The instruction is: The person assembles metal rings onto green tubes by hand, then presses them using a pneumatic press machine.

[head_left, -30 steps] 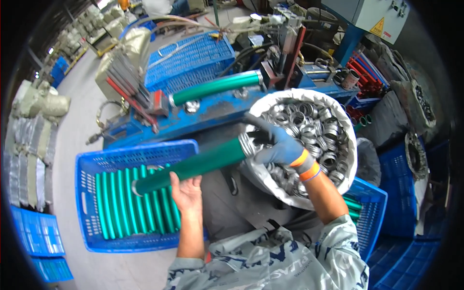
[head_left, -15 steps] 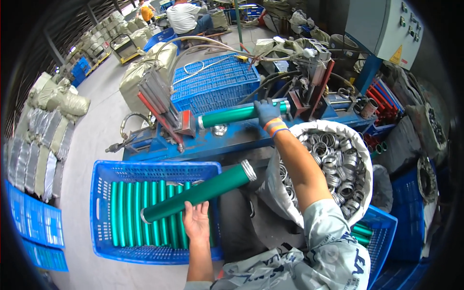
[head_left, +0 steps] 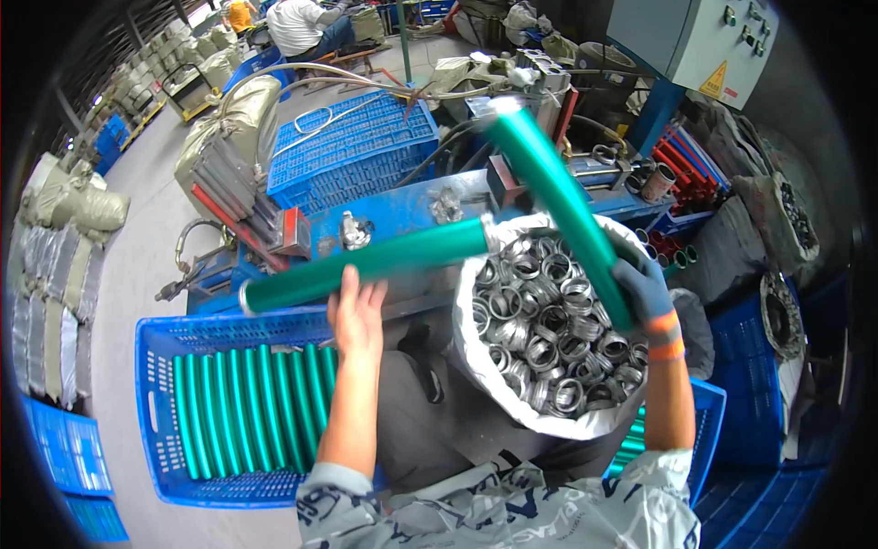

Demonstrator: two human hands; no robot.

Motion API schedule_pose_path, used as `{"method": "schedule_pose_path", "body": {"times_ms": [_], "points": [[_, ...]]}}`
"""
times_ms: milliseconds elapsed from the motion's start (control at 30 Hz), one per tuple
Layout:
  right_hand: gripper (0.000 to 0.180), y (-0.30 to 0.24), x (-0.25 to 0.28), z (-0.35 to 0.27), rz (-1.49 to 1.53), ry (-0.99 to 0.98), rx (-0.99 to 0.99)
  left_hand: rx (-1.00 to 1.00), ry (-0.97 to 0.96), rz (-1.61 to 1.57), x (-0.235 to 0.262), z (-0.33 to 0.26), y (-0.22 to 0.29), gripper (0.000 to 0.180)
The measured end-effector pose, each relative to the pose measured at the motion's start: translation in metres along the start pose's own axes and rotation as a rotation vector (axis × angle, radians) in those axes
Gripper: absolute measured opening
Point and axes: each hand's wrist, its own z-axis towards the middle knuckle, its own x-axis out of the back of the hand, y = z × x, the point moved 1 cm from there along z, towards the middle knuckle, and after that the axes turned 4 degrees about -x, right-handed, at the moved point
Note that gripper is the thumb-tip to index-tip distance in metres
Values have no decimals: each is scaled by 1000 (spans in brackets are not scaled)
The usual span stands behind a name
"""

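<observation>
A green metal tube (head_left: 567, 203) has swung over the white ring-filled sack (head_left: 558, 426), gloved right hand (head_left: 647, 285) wrapped round it, bare left hand (head_left: 358, 318), fingers loosely spread, supporting a second tube (head_left: 395, 261) leftward, likely mid-swap, needing clearance

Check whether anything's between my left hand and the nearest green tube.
Nothing visible is: the left hand touches that tube. The other tube, in the right hand, slants over the sack.
</observation>
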Motion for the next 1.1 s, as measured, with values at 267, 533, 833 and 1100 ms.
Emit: {"method": "schedule_pose_path", "body": {"times_ms": [267, 533, 833, 1100], "points": [[94, 72, 32, -151, 452, 178, 195, 66, 126, 113, -24, 196, -131, 66], [80, 68, 65, -211, 347, 235, 284, 216, 275, 227, -2, 231, -178, 70], [83, 78, 46, -200, 795, 125, 253, 271, 254, 294, 10, 234, -161, 77], [91, 80, 42, -240, 899, 128, 175, 222, 223, 237, 5, 218, -167, 82]]}}
